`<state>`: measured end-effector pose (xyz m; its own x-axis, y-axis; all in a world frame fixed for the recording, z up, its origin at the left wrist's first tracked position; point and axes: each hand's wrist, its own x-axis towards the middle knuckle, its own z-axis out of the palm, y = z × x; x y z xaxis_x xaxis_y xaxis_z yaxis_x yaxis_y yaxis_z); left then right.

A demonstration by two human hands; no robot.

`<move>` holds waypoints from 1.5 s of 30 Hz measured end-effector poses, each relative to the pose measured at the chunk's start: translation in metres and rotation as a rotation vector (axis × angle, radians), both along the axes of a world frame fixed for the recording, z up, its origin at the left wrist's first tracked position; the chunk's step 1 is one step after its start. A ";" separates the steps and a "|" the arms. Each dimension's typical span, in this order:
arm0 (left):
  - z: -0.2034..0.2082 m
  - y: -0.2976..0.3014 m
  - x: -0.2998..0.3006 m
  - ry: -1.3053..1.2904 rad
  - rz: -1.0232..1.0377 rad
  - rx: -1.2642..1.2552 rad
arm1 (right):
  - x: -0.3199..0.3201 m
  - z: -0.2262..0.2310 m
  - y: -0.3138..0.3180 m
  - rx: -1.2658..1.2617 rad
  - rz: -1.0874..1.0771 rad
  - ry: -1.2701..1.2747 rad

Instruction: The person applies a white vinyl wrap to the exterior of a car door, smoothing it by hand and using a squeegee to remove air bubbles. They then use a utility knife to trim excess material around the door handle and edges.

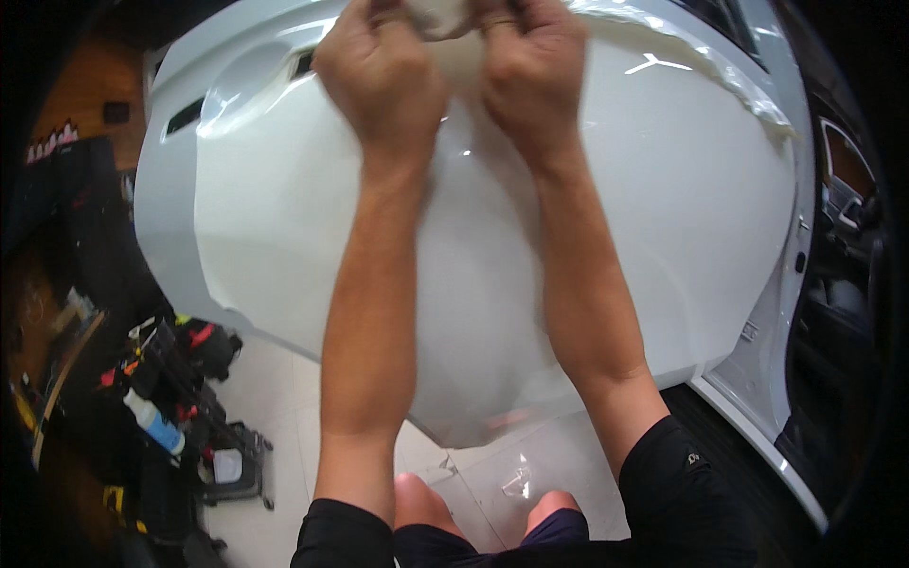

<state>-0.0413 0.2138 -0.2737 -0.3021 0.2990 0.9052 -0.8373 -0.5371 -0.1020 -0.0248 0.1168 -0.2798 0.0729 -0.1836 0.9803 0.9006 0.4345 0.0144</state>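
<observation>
A white car door panel (275, 208) fills the middle of the view, with a clear film (682, 189) over much of it. The film's loose edge is crumpled and shiny along the upper right. Both arms reach up across the panel. My left hand (383, 80) is closed, knuckles toward me, at the top edge of the view. Beside it, a short gap away, my right hand (538, 80) is closed in the same way. Pale, see-through film (440, 14) spans the gap between the two fists, gripped by both. The fingertips are mostly hidden.
At left stands a dark tool cart (237, 473) with a white-and-blue bottle (154, 423) and several tools. A door handle recess (251, 85) lies upper left. On the right is the open car interior (843, 303). Pale floor tiles (275, 398) show below.
</observation>
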 end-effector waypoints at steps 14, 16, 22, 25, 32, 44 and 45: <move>0.030 0.016 0.000 0.125 0.195 0.030 | 0.100 0.096 -0.147 -0.057 -1.103 -0.443; 0.043 0.014 -0.017 0.302 0.537 0.076 | 0.104 0.096 -0.144 -0.127 -0.788 -0.321; 0.083 -0.043 0.011 -0.061 1.156 0.487 | 0.107 0.085 -0.144 -0.120 -0.614 -0.159; 0.092 -0.054 0.040 0.013 1.064 0.602 | 0.109 0.079 -0.131 0.036 -0.519 -0.127; 0.065 -0.077 0.038 0.349 0.329 0.399 | 0.082 0.063 -0.127 0.118 -0.316 0.114; 0.046 -0.081 0.020 0.367 0.396 0.337 | 0.075 0.038 -0.138 0.036 -0.229 0.089; 0.046 -0.075 0.022 0.389 0.436 0.365 | 0.072 0.031 -0.145 -0.060 -0.203 0.139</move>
